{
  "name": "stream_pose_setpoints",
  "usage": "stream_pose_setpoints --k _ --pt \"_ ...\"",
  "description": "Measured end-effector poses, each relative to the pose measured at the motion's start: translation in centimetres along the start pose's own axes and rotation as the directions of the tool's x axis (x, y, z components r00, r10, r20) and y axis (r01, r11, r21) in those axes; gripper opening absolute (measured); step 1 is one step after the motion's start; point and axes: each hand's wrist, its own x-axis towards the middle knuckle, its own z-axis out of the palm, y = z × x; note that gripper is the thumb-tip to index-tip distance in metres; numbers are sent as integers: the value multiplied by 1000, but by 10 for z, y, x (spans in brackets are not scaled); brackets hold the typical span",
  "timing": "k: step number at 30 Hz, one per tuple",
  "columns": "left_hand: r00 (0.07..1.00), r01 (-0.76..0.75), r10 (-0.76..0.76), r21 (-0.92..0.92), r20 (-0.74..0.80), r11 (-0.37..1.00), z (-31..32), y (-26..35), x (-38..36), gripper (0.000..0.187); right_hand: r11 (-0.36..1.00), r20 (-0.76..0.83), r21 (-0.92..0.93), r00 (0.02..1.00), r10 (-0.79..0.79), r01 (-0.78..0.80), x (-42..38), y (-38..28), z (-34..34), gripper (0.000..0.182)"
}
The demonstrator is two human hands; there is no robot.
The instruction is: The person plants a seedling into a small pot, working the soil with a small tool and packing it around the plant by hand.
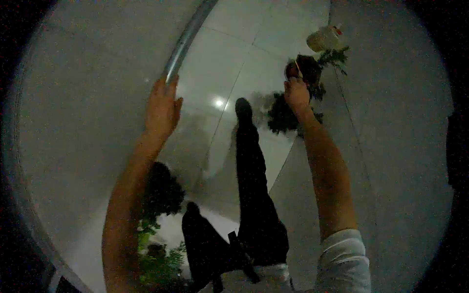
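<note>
My left hand point(163, 110) is at the near visible end of a shiny grey tube point(183, 49), with the fingers around it and the thumb to the right. The tube runs up and away to the top edge. My right hand point(297, 94) is closed on a small dark object point(293, 70) with a thin yellow-orange edge; dim light hides what kind it is. Just behind that hand is a dark brown, pot-like shape point(310, 68). Dark foliage point(283, 115) lies below and beside the right wrist, and green leaves point(334, 57) stick out to the upper right.
A yellowish container point(324, 39) with a red detail stands at the upper right. Bright green plants point(161, 259) and a dark leafy clump point(163, 190) are beside my left forearm. My dark-clad legs point(254, 171) extend over pale tiles point(234, 58).
</note>
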Motion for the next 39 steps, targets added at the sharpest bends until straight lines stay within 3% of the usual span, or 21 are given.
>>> stream_pose_setpoints --k 1,3,4,7,9,10,11,13,15,18,22,24,25,26,27,28,29,31,34,37,39 --pt "1000 22 -22 -74 -4 997 0 9 -19 62 995 -95 -37 990 -101 97 12 39 31 33" --pt "995 99 -100 -211 7 972 56 7 68 60 952 -280 -165 913 -296 258 38 122 99 37" --pt "983 181 -173 -205 54 962 86 12 87 59 901 -325 -371 877 -354 226 59 143 125 39" --pt "994 105 -97 -242 44 964 162 33 94 59 512 -298 -852 702 -647 111 91 169 173 42" --pt "977 184 -142 -289 159 939 229 94 196 61 600 -179 -745 780 -600 292 202 222 233 45" --pt "969 200 -137 -323 207 925 254 124 190 61 796 -24 -471 897 -442 380 191 243 243 51" --pt "956 226 -135 -355 261 907 271 140 191 61 926 196 -150 929 -315 346 194 253 251 60" --pt "930 265 -134 -374 341 889 290 160 182 63 754 249 -456 881 -403 474 194 189 146 51" --pt "895 322 -149 -379 420 867 329 155 217 64 788 240 -385 876 -418 481 240 185 177 50" --pt "880 315 -155 -307 448 898 349 149 212 66 857 240 -260 889 -389 445 264 184 208 48" --pt "864 358 -244 -196 440 913 333 113 190 66 888 294 -142 875 -384 437 274 199 221 45" --pt "755 489 -384 -66 531 870 296 100 180 65 886 312 -75 854 -415 458 278 203 225 44" --pt "690 484 -377 -7 617 875 279 105 184 66 878 333 -54 838 -433 475 278 204 226 43" --pt "730 537 -379 -133 569 833 261 104 186 66 871 334 -25 825 -456 491 277 198 231 43" --pt "829 476 -381 -160 409 865 275 109 175 65 870 330 -9 823 -462 492 278 188 226 42" --pt "859 439 -323 -247 398 864 274 111 180 59 864 332 -13 818 -471 503 277 186 220 42" --pt "844 452 -366 -154 391 878 268 122 183 55 868 328 -8 821 -466 496 271 182 209 41" --pt "922 370 -334 -190 198 909 270 134 171 51 873 303 21 829 -470 488 262 170 181 40" --pt "903 428 -405 -237 144 872 232 159 135 46 877 248 85 843 -478 472 225 148 135 39" --pt "896 422 -361 -239 260 874 230 159 45 43 861 156 177 850 -503 477 146 93 102 38" --pt "932 361 -354 -248 72 899 207 168 -32 44 843 91 256 857 -508 472 84 52 67 37"
